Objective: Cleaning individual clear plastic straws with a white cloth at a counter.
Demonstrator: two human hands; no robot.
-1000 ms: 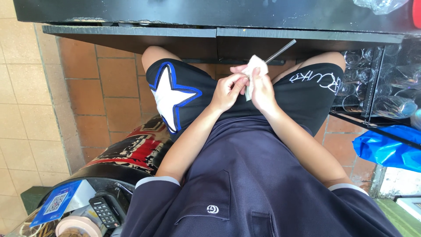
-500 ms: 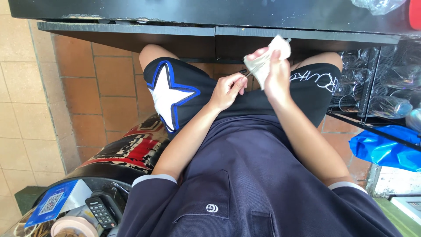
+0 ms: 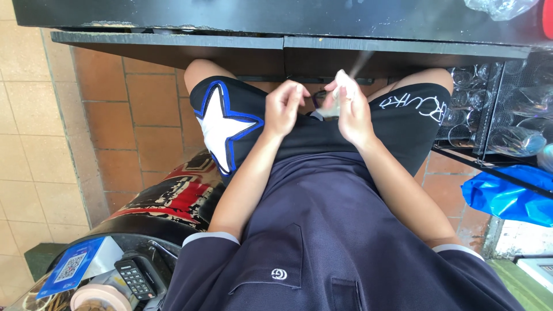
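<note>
Right hand (image 3: 351, 112) grip pinching crumpled white cloth (image 3: 340, 92); left hand (image 3: 286, 106) grip curled, contents unclear.

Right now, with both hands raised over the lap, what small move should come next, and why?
Probably draw the thin rod further through the white cloth. The right hand pinches the cloth around the blurred rod, and the left hand sits close beside it. Whether the left hand touches either is unclear.
</note>
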